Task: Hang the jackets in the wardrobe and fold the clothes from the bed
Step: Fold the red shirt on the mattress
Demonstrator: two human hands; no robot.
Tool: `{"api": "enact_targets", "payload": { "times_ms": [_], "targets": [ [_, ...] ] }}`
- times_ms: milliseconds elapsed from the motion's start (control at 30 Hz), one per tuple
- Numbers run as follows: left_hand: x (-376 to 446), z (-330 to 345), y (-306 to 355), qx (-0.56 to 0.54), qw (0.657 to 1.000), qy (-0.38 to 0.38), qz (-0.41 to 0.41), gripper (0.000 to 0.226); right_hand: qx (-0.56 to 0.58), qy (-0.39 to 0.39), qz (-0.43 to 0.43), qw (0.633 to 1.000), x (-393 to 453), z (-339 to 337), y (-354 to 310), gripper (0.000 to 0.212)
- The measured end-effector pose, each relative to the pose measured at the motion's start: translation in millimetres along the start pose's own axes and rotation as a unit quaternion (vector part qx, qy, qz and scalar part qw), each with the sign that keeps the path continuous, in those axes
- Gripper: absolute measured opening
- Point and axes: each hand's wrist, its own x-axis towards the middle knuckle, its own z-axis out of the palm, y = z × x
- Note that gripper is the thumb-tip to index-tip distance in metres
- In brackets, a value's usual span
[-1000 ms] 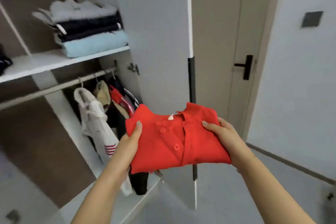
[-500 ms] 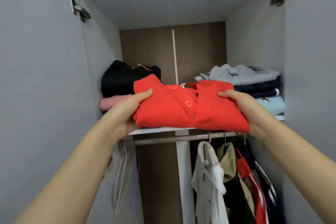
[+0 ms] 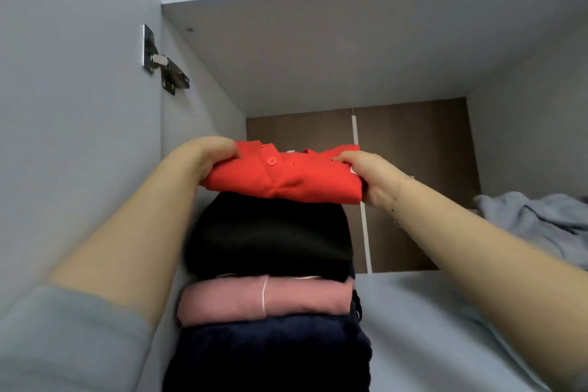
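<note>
A folded red polo shirt (image 3: 286, 177) with red buttons lies on top of a stack of folded clothes at the left of the wardrobe's upper shelf. My left hand (image 3: 208, 154) grips its left edge and my right hand (image 3: 366, 173) grips its right edge, thumbs on top. Under it are a folded black garment (image 3: 270, 235), a pink one (image 3: 264, 299) and a dark navy one (image 3: 267, 356). The hanging rail and jackets are out of view.
The white shelf board (image 3: 423, 321) runs to the right of the stack. A grey garment (image 3: 534, 223) tops a second pile at the right edge. The open wardrobe door with its metal hinge (image 3: 162, 64) stands close on the left. The compartment ceiling (image 3: 334, 51) is just above.
My view has tilted up and moved closer to the upper shelf. Both hands have carried the red shirt leftward and up onto the black garment of the left stack.
</note>
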Motion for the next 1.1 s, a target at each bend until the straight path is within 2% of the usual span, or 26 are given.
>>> {"api": "enact_targets", "payload": {
  "times_ms": [67, 133, 200, 300, 367, 433, 567, 667, 700, 767, 833, 967, 1033, 1100],
  "targets": [
    [18.7, -1.1, -2.2, 0.146, 0.987, 0.057, 0.033, 0.033, -0.008, -0.019, 0.001, 1.0, 20.2, 15.0, 9.7, 0.036],
    [22.0, 5.0, -15.3, 0.256, 0.963, 0.066, 0.042, 0.041, -0.042, -0.026, 0.005, 0.999, 31.5, 26.6, 29.7, 0.035],
    [24.0, 18.8, -36.8, 0.33, 0.943, 0.032, 0.032, 0.044, -0.082, -0.027, 0.023, 0.996, 37.5, 28.3, 55.4, 0.032],
    [21.4, 36.3, -59.4, 0.356, 0.934, -0.024, -0.001, 0.05, -0.065, -0.034, 0.078, 0.994, 38.6, 15.8, 80.7, 0.023],
    [22.3, 40.5, -64.3, 0.319, 0.947, -0.028, -0.017, 0.051, -0.045, -0.047, 0.102, 0.993, 36.8, 8.1, 81.3, 0.018],
    [21.3, 41.6, -61.2, 0.294, 0.955, -0.008, -0.03, 0.051, -0.04, -0.068, 0.114, 0.99, 34.4, 5.2, 75.3, 0.022],
    [12.1, 31.8, -45.7, 0.291, 0.95, 0.112, -0.003, 0.054, -0.017, -0.1, 0.111, 0.989, 21.0, -4.8, 58.1, 0.034],
    [-6.4, 24.9, -41.3, 0.175, 0.97, 0.164, 0.05, 0.041, -0.059, -0.065, 0.037, 0.995, 4.1, -24.1, 54.4, 0.053],
    [-17.1, 26.6, -41.9, 0.124, 0.976, 0.167, 0.063, 0.034, -0.087, -0.054, 0.0, 0.995, -4.5, -30.8, 56.0, 0.052],
    [-42.6, 36.5, -45.7, 0.049, 0.98, 0.169, 0.091, 0.027, -0.106, -0.053, -0.059, 0.991, -24.9, -43.9, 60.2, 0.041],
    [-69.0, 50.3, -48.7, -0.001, 0.976, 0.172, 0.131, 0.028, -0.098, -0.075, -0.066, 0.99, -48.1, -57.9, 60.8, 0.029],
    [-121.3, 82.7, -50.1, -0.059, 0.97, 0.134, 0.196, 0.025, -0.104, -0.097, -0.038, 0.989, -100.7, -86.6, 58.4, 0.018],
    [-148.1, 99.3, -50.7, -0.095, 0.971, 0.046, 0.212, 0.021, -0.126, -0.095, -0.038, 0.987, -131.0, -101.7, 57.1, 0.017],
    [-177.5, 115.9, -49.9, -0.146, 0.969, -0.072, 0.188, 0.02, -0.139, -0.073, -0.039, 0.987, -166.7, -117.8, 56.5, 0.018]
  ]
}}
